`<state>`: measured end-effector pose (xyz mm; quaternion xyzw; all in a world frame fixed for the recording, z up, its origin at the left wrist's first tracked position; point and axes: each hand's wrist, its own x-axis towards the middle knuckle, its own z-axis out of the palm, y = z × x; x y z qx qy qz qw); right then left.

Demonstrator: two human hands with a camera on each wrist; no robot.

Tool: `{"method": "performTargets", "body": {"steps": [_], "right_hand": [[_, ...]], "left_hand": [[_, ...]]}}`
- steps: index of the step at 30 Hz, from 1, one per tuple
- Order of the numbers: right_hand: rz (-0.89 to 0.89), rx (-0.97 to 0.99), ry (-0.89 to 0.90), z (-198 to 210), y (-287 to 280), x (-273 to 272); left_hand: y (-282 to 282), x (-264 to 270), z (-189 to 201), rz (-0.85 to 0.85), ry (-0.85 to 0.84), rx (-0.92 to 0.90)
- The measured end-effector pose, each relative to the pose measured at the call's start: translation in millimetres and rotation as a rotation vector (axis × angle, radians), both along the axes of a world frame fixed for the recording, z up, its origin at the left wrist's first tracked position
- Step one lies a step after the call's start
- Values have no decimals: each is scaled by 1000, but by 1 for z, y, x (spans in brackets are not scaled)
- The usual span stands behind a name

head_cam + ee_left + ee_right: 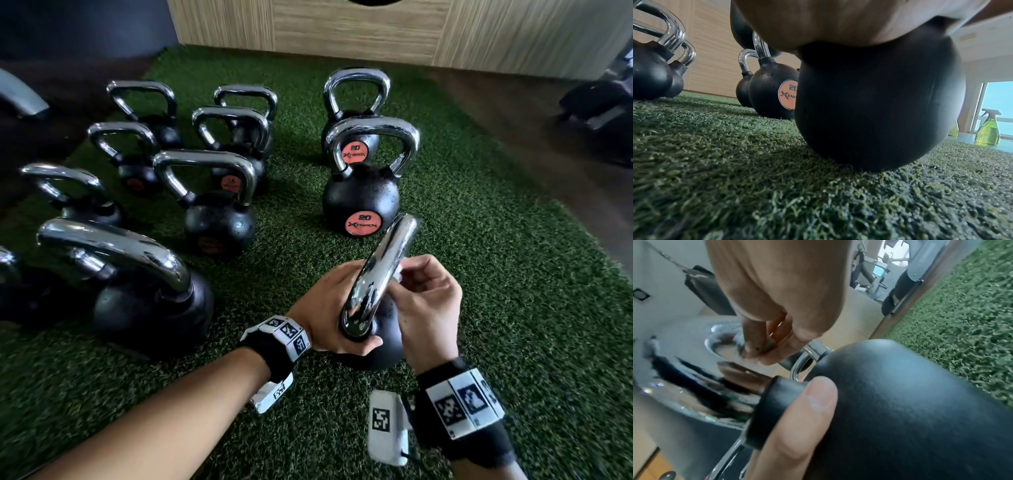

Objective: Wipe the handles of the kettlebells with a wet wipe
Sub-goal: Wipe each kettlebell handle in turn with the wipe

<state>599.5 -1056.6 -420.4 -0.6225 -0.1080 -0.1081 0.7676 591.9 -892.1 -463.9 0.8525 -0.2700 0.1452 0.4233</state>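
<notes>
A black kettlebell with a chrome handle stands on green turf in front of me. My left hand grips the near leg of the handle, thumb at the black collar. My right hand pinches a white wet wipe against the handle's right side; most of the wipe is hidden by fingers. In the left wrist view the kettlebell's body fills the middle under my palm. The right wrist view shows my right fingers curled at the chrome handle.
Several more chrome-handled kettlebells stand in rows to the left. Two marked 20 stand just behind. A wooden box closes the back. A green spray bottle stands on the floor off the turf.
</notes>
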Motion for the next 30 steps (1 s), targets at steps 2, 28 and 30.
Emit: {"method": "performTargets", "body": {"steps": [2,28,30], "right_hand": [[-145,-144,-56,-2,0,3],[-439,-471,308,19,-7,61],[-407,-526,340,21,-6,62]], "left_hand": [[0,-1,-1,3,33,-40],[1,1,-7,18,136,-61],[2,2,-6,21,145,-31]]}}
